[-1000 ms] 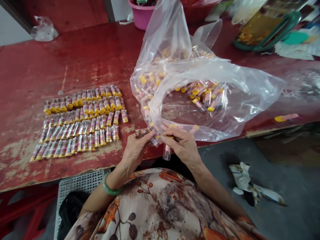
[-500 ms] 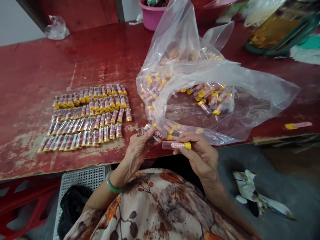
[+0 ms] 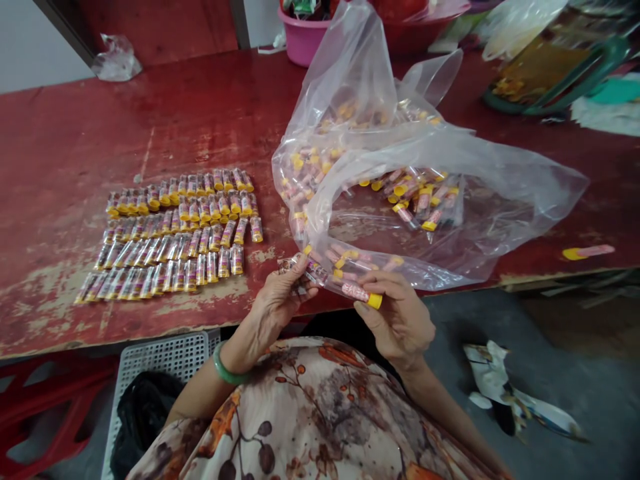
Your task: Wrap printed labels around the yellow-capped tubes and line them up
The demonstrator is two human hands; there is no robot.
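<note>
My right hand (image 3: 400, 315) pinches a small clear tube (image 3: 355, 291) by its yellow cap; pink-and-white pieces show inside it. Between the thumb and fingers of my left hand (image 3: 277, 293) are clear printed plastic sleeves (image 3: 316, 271). The tube's far end meets the sleeves; whether it has gone inside one I cannot tell. Just beyond both hands lies a large clear plastic bag (image 3: 445, 147), its mouth open towards me, with many yellow-capped tubes (image 3: 405, 212) in it. To the left, wrapped tubes (image 3: 187, 241) lie in several neat rows.
The red table (image 3: 60, 180) has a worn front edge. A single yellow-capped tube (image 3: 590, 251) lies at the right. At the back are a pink basin (image 3: 306, 41) and a jug (image 3: 545, 63) of amber liquid. Below stands a white plastic basket (image 3: 173, 347) with a black bag.
My right hand has brought the tube leftwards, tilting it, so its end now meets the sleeves in my left hand. Before, a gap lay between them.
</note>
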